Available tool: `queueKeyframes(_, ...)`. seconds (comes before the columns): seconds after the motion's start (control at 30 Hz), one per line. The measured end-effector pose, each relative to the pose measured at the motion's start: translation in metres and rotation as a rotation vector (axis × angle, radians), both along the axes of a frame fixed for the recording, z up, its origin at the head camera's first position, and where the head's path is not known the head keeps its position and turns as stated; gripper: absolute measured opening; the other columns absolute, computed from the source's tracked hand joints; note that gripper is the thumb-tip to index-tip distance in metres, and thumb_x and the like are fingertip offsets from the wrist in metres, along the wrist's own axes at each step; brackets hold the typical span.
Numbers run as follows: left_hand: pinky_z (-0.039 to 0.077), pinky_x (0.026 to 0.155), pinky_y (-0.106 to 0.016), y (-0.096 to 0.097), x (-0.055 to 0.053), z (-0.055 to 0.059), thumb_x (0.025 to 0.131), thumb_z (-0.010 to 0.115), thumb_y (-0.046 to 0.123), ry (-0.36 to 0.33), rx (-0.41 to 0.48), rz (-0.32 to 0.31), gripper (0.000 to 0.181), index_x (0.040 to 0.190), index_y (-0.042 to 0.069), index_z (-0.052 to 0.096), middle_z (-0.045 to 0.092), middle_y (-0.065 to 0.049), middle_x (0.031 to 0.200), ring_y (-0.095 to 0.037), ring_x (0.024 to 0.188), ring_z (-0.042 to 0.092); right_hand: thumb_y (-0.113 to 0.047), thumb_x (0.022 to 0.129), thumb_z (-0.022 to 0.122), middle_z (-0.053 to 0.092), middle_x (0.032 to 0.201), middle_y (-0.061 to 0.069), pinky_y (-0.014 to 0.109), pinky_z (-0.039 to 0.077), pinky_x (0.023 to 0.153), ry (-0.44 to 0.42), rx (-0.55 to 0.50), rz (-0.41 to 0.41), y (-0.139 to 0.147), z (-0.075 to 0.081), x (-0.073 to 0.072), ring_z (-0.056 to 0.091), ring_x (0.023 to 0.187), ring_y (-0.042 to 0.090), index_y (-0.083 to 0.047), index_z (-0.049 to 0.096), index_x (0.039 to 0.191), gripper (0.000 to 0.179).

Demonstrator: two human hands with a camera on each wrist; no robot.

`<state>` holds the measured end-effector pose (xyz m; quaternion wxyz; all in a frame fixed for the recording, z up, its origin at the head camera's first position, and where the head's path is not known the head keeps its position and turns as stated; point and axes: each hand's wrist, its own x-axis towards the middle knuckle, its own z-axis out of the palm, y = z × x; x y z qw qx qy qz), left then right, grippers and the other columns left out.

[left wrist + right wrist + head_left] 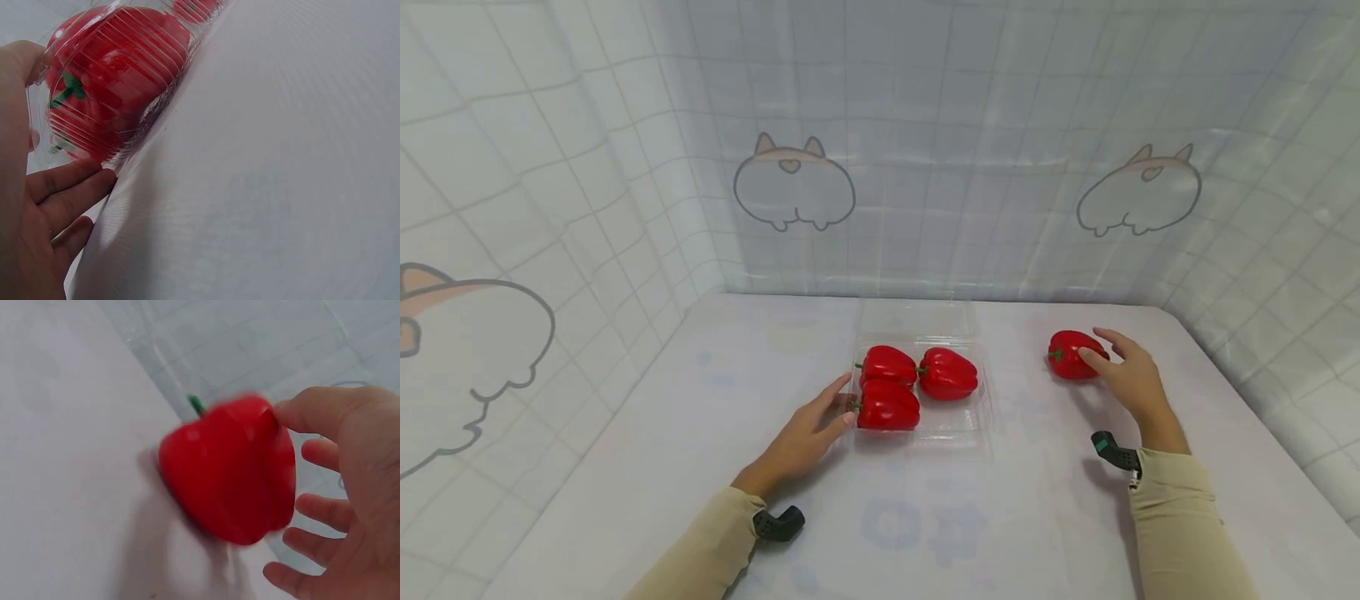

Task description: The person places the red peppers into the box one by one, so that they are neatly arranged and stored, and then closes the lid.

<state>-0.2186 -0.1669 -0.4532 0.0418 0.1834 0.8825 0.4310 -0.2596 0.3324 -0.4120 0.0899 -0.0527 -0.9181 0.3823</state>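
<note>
One loose red pepper (1068, 364) looks light, firm and slick, so I'd grasp its sides, my right hand (1131, 375) spread with thumb touching it, left hand (805, 433) uncurled.

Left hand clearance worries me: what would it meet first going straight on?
The left hand would likely meet the clear plastic container, before the red bell peppers inside; depth leaves existing contact unclear.

From my distant seat, I see two tan-sleeved arms in the head view. My left arm (703, 546) slants toward one o'clock; its bare left hand (808, 433) sits at seven o'clock, fingers (78, 195) relaxed, nearly straight. My right arm (1183, 517) leans toward eleven; the right hand (1133, 377), past three, has its fingers spread, gently bent.
</note>
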Motion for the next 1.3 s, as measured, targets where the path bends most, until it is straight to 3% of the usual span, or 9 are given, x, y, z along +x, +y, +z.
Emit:
queueKeyframes(0.17, 0.041, 0.106, -0.059, 0.000, 0.001, -0.001, 0.098, 0.057, 0.050, -0.009, 0.002, 0.006, 0.072, 0.160, 0.034, 0.025, 0.051, -0.003, 0.148, -0.026, 0.138, 0.044, -0.052, 0.099, 0.055, 0.030, 0.153, 0.034, 0.070, 0.042, 0.096, -0.053, 0.008, 0.011, 0.000, -0.007, 0.000, 0.029, 0.136, 0.056, -0.005, 0.033, 0.156, 0.077)
queueKeyframes(0.5, 0.042, 0.106, -0.057, 0.001, -0.001, -0.001, 0.098, 0.057, 0.051, 0.006, 0.001, 0.003, 0.071, 0.160, 0.034, 0.025, 0.052, -0.003, 0.146, -0.026, 0.136, 0.046, -0.054, 0.099, 0.053, 0.026, 0.156, 0.033, 0.068, 0.038, 0.103, -0.064, -0.044, 0.044, 0.004, -0.011, -0.001, 0.028, 0.138, 0.055, -0.005, 0.022, 0.159, 0.083)
queueKeyframes(0.9, 0.038, 0.109, -0.057, -0.002, -0.002, 0.000, 0.100, 0.056, 0.049, -0.001, 0.018, -0.020, 0.069, 0.160, 0.032, 0.025, 0.053, -0.004, 0.146, -0.025, 0.137, 0.046, -0.046, 0.099, 0.059, 0.020, 0.159, 0.032, 0.068, 0.033, 0.106, -0.061, -0.256, 0.020, 0.003, -0.013, 0.002, 0.020, 0.142, 0.054, -0.011, 0.015, 0.161, 0.084)
queueKeyframes(1.3, 0.039, 0.107, -0.059, 0.000, -0.001, 0.000, 0.098, 0.056, 0.053, -0.005, 0.007, -0.006, 0.071, 0.160, 0.033, 0.025, 0.052, -0.005, 0.147, -0.026, 0.138, 0.045, -0.048, 0.098, 0.060, 0.011, 0.162, 0.028, 0.070, 0.029, 0.108, -0.109, -0.267, 0.049, 0.004, -0.013, 0.002, 0.012, 0.146, 0.053, -0.016, 0.007, 0.163, 0.089)
